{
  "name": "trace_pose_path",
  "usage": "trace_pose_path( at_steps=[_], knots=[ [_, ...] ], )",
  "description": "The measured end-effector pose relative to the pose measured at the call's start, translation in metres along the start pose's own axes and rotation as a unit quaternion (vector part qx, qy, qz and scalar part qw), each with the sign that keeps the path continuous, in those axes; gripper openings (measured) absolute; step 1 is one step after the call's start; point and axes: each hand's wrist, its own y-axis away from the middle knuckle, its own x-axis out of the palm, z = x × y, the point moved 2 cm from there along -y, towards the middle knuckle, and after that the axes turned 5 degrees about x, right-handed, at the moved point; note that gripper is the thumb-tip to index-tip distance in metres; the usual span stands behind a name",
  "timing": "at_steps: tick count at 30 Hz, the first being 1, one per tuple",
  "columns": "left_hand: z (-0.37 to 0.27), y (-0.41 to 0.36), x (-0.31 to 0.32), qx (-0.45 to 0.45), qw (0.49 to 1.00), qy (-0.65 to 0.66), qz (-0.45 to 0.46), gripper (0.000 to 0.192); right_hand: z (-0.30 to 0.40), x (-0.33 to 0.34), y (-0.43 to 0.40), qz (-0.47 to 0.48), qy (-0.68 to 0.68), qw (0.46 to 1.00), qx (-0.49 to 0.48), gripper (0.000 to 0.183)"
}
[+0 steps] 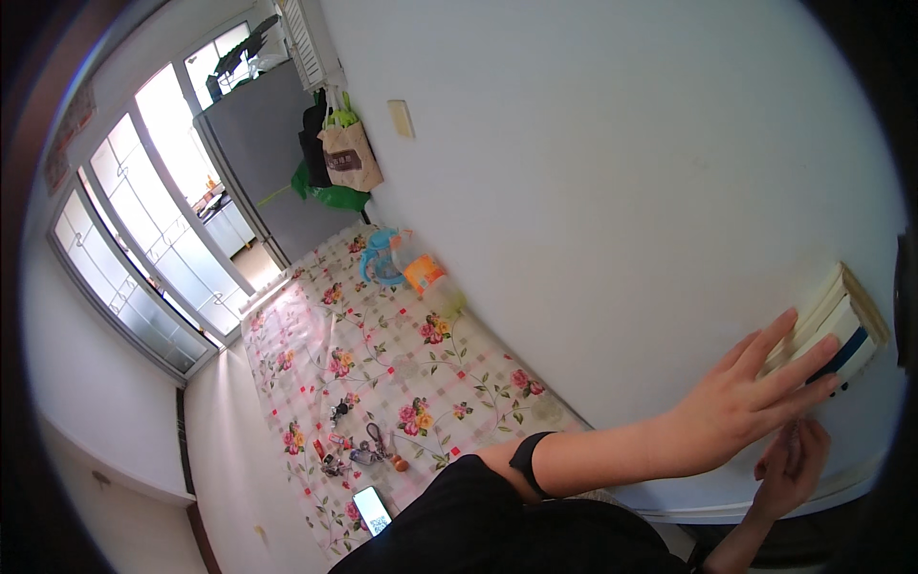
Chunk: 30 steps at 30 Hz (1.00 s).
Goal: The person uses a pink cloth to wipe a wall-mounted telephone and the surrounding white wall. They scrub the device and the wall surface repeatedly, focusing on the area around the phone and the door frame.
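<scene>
My left hand (760,402) reaches to the right with its fingers spread over a cream-and-white box-shaped fixture (853,330) at the wall, which has a dark blue stripe. The fingertips lie on its front; the thumb is hidden. Just below, my right hand (795,463) has its fingers curled near the fixture's lower side. Something small and greyish shows between those fingers, too unclear to name. A black band is around my left arm near the elbow.
A floral tablecloth (423,380) bears a smartphone (371,511), keys (332,466), a plastic bottle (434,283) and a blue jug (386,262). Bags (351,154) hang beside a grey refrigerator (258,136). A wall switch (401,118) and glazed sliding doors (154,208) are farther off.
</scene>
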Motion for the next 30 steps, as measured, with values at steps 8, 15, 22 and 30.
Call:
trace_pose_path(
  at_steps=[8, 15, 22, 30],
  knots=[
    [-0.004, -0.003, -0.009, 0.008, 0.999, -0.017, 0.047, 0.058, 0.029, -0.025, -0.036, -0.134, 0.059, 0.987, -0.064, 0.032],
    [0.006, 0.000, -0.010, -0.017, 0.998, -0.036, 0.057, 0.065, 0.057, 0.010, -0.051, -0.158, -0.035, 0.983, -0.089, 0.028],
    [0.008, 0.001, -0.003, 0.004, 0.998, -0.044, 0.052, 0.073, 0.058, 0.014, -0.036, -0.121, -0.026, 0.987, -0.101, 0.036],
    [0.008, 0.008, -0.011, 0.016, 0.996, -0.074, 0.056, 0.078, 0.035, 0.006, 0.001, -0.026, -0.003, 0.998, -0.055, 0.036]
  ],
)
